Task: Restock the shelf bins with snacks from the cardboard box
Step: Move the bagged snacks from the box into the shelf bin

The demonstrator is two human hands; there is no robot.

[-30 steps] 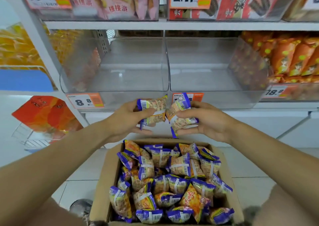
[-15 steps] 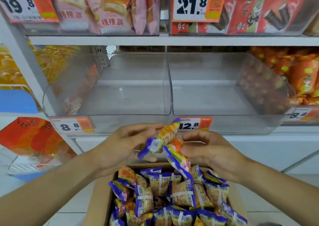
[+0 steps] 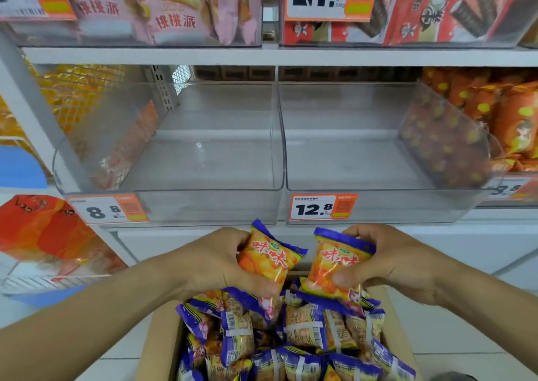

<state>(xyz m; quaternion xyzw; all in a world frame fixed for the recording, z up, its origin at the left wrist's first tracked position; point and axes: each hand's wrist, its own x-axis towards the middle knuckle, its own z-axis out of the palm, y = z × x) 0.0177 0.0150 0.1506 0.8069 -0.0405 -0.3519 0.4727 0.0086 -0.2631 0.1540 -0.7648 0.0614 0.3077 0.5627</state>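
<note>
My left hand [image 3: 215, 261] grips an orange and purple snack packet [image 3: 269, 257] with its printed front facing me. My right hand [image 3: 387, 260] grips a second packet of the same kind [image 3: 334, 267], also front up. Both are held just above the open cardboard box [image 3: 157, 348], which is heaped with several more such packets [image 3: 291, 337]. Straight ahead on the shelf stand two clear plastic bins with nothing in them: the left bin [image 3: 174, 203] tagged 8.8 and the right bin [image 3: 407, 206] tagged 12.8.
The upper shelf holds bins of pink snack bags [image 3: 163, 8] and red packets [image 3: 436, 5]. A bin of orange bags [image 3: 512, 118] stands to the right, yellow bags [image 3: 70, 95] to the left. Red bags [image 3: 43, 229] lie in a wire basket at lower left.
Both hands have turned their packets over, from the barcode backs to the orange fronts, and drawn them apart. The view has moved closer to the shelf bins.
</note>
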